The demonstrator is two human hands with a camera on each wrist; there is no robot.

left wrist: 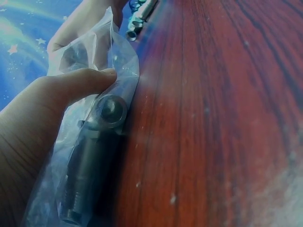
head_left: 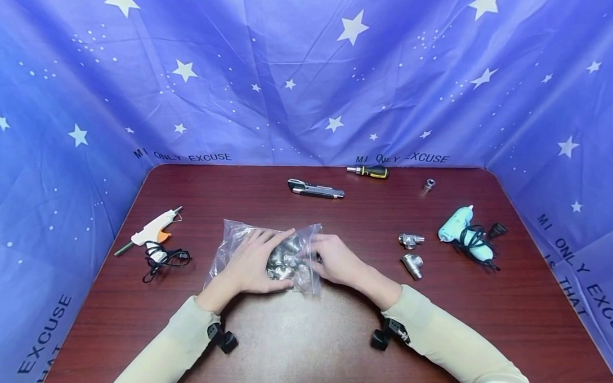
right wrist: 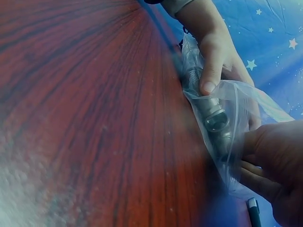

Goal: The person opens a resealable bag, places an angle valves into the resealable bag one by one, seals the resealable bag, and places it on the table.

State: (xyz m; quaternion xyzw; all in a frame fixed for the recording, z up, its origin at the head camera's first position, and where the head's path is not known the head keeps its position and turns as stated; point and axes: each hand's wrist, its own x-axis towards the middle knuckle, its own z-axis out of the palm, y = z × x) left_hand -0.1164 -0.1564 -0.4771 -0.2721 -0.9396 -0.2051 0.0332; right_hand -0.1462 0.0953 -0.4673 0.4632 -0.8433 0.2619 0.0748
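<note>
A clear plastic zip bag (head_left: 229, 234) lies mid-table, with several shiny metal pipe fittings (head_left: 283, 258) inside. My left hand (head_left: 255, 263) spans the bag from the left and holds it, thumb on the near side, fingers across the far side. At the bag's right end is its mouth, where my right hand (head_left: 337, 259) has its fingers reaching in. Plastic and fittings partly hide those fingertips, so whether they grasp a fitting is unclear. In the left wrist view, a fitting (left wrist: 111, 111) with a round opening shows below the left thumb.
Two loose metal fittings (head_left: 412, 240) lie right of the bag. Farther right is a light-blue glue gun (head_left: 457, 228) with a wrapped cord; a white glue gun (head_left: 153, 228) lies left. Behind are a utility knife (head_left: 315, 189), a screwdriver (head_left: 370, 171) and a small metal piece (head_left: 429, 184).
</note>
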